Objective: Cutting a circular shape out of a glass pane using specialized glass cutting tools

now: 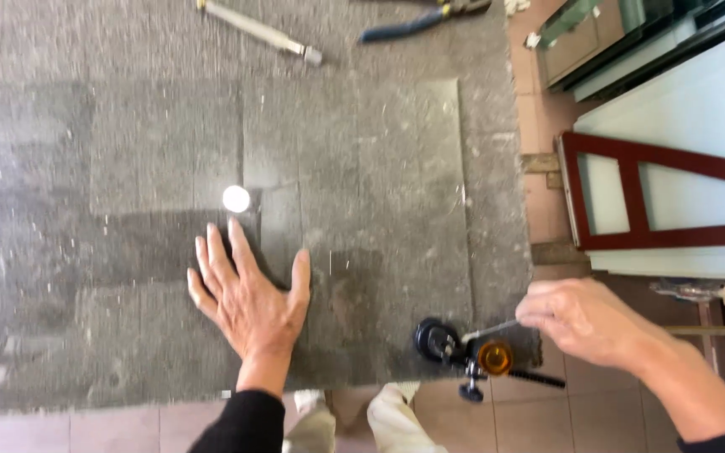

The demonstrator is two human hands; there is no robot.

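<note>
Glass sheet lies flat on the grey carpeted bench, its near edge running close to the bench's front edge and its right edge visible as a faint line short of the bench's right side. My left hand is spread open, palm down, pressing on the pane's near-left area with fingers fanned and nothing gripped. My right hand is closed around the thin metal handle of a glass cutter, which sits at the pane's near-right corner, its black head on or just at the glass edge and its amber oil reservoir just behind; whether the wheel is actually touching the glass I cannot tell. The two hands are well apart. A bright round reflection shows on the pane just beyond my left fingertips. A metal rod-like tool and blue-handled pliers lie at the far side of the bench, clear of the pane. My judgement: for a sound score, the left palm should hold the sheet dead still, the cutter should start right at the edge, stay upright, and travel in one even, unbroken pass with steady pressure.
</note>
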